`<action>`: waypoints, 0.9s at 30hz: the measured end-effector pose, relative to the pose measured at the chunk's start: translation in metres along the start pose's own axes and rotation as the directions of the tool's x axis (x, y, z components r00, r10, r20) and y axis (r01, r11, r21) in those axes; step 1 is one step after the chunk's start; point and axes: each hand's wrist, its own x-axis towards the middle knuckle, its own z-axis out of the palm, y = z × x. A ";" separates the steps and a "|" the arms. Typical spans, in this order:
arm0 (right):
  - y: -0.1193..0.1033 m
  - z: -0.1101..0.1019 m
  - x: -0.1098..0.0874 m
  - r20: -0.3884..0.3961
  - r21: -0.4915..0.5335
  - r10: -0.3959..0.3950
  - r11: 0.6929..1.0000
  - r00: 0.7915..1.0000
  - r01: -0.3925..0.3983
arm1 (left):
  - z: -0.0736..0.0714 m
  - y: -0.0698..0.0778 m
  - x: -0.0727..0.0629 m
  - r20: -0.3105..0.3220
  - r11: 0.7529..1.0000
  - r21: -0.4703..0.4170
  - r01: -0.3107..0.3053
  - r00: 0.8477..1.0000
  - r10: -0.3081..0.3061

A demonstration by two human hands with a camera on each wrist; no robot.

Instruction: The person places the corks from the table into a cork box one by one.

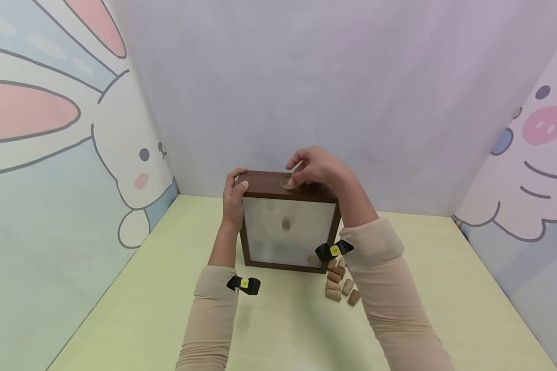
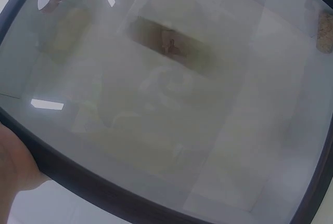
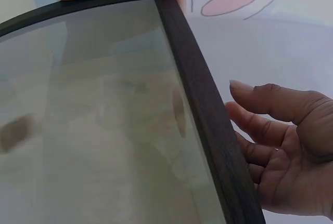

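A dark brown shadow box frame (image 1: 288, 266) with a clear front stands upright on the table. My left hand (image 1: 234, 198) grips its top left corner, thumb on the front edge and fingers over the back. Above the round hole (image 1: 286, 184) in the top edge is my right hand (image 1: 316, 167), its thumb beside the hole. The right wrist view shows that hand's fingers (image 3: 260, 128) loosely bent with nothing between them. A blurred cork (image 1: 285, 223) is in mid-air behind the clear front. Another cork (image 2: 325, 31) lies at the bottom inside the box.
Several loose corks (image 1: 333, 289) lie on the pale yellow-green table (image 1: 167, 309), by the box's lower right corner and partly beneath the right forearm. A pale curtain-like backdrop (image 1: 260, 93) rises behind, with cartoon-printed panels at both sides.
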 end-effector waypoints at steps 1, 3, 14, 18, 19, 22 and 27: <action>0.000 0.000 -0.003 -0.001 0.004 -0.017 1.000 1.000 0.017 | -0.001 -0.003 0.001 0.001 1.000 0.000 0.001 1.000 -0.001; 0.001 0.000 -0.010 0.003 0.030 -0.057 0.998 0.998 0.057 | -0.002 -0.009 0.004 0.002 1.000 -0.005 0.004 1.000 -0.004; 0.014 -0.009 -0.059 -0.047 -0.006 -0.207 0.978 0.977 0.206 | -0.001 -0.026 0.008 -0.008 1.000 -0.030 -0.003 1.000 0.002; 0.023 -0.005 -0.080 -0.106 -0.014 -0.292 0.956 0.950 0.292 | 0.002 -0.026 0.009 -0.007 0.999 -0.035 -0.013 1.000 0.013; 0.025 -0.003 -0.086 -0.118 -0.016 -0.306 0.952 0.945 0.306 | 0.002 -0.026 0.008 -0.008 0.999 -0.035 -0.010 1.000 0.010; 0.033 0.004 -0.102 -0.131 -0.025 -0.309 0.951 0.942 0.309 | 0.003 -0.028 0.007 -0.005 1.000 -0.031 -0.002 1.000 0.002; 0.045 0.014 -0.117 -0.148 -0.010 -0.280 0.960 0.949 0.281 | 0.001 -0.026 0.008 -0.007 1.000 -0.012 -0.006 1.000 0.006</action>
